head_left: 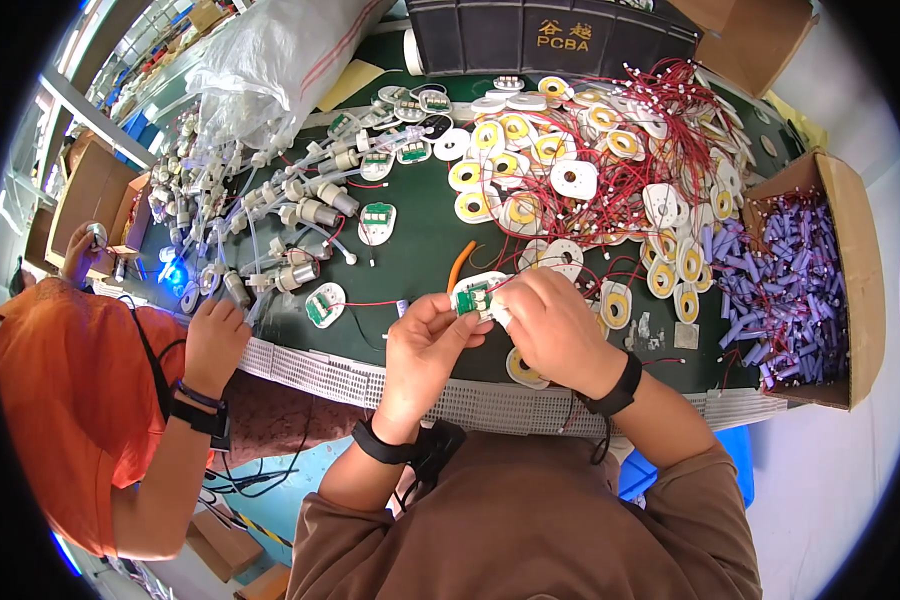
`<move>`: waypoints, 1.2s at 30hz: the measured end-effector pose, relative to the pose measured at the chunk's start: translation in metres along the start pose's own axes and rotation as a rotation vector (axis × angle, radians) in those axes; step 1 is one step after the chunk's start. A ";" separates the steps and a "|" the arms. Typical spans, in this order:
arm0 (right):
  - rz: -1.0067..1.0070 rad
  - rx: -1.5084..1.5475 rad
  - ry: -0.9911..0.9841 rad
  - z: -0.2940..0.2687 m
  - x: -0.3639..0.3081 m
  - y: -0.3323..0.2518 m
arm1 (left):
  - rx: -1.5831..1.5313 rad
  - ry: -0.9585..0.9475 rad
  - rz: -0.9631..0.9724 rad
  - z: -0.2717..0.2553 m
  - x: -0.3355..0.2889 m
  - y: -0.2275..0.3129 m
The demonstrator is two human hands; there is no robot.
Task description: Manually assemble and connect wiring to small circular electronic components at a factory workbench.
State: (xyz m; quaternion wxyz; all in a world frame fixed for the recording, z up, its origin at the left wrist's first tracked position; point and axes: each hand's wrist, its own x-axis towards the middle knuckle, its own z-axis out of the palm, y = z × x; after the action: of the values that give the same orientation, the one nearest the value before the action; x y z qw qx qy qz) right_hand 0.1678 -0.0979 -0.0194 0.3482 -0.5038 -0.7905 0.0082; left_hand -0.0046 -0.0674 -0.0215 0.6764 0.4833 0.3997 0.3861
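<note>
Workbench: dark green flat surface (400, 270) with a pale perforated strip (310, 367) along its near edge.
Far side: black plastic bin (560, 50) and a translucent white plastic bag (270, 65).
Held piece: white rounded plastic plate with a green circuit board (473, 293), above the near middle of the bench, between the two hands.
Left hand (425, 340): nearly closed, thumb and bent fingers pinching the plate's lower left part.
Right hand (550, 320): fingers bent and bunched at the plate's right edge; whether they grip the plate or something small beside it, I cannot tell.
Just beyond the hands: slim orange tool-like piece (460, 262).
Heap: white discs with yellow rings (573, 180), tangled with thin red wires (670, 120).
Right end: open brown cardboard box (850, 260) holding many small purple cylinders (790, 280).
Left end: co-worker's hand (218, 340) near a bright blue light (173, 274).
</note>
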 end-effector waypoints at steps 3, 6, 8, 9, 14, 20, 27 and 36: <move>0.078 0.159 -0.062 0.002 -0.001 0.003 | 0.018 0.001 0.028 0.000 0.000 -0.004; 0.038 0.055 -0.020 0.000 0.002 -0.008 | 0.037 0.043 0.077 0.004 -0.003 -0.005; 0.093 -0.111 0.061 0.003 0.002 -0.017 | 0.039 0.072 0.135 0.008 -0.004 -0.006; 0.092 -0.110 0.060 0.003 0.002 -0.017 | 0.041 0.100 0.193 0.009 -0.004 -0.007; 0.029 0.126 0.049 0.007 0.004 -0.001 | 0.065 0.058 0.145 0.004 -0.001 -0.003; 0.110 0.195 0.095 0.011 0.004 -0.007 | 0.174 0.123 0.219 0.011 -0.004 -0.007; -0.020 0.079 0.023 0.007 0.004 0.004 | 0.166 -0.012 0.089 -0.003 0.005 -0.003; 0.104 0.225 0.057 0.011 -0.001 -0.004 | 0.107 0.053 0.146 0.008 0.004 -0.008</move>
State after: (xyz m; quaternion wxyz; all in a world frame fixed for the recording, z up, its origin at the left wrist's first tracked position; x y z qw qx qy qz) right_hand 0.1589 -0.0968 -0.0270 0.4239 -0.5018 -0.7472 0.1007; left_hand 0.0056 -0.0684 -0.0285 0.6089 0.5360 0.4012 0.4253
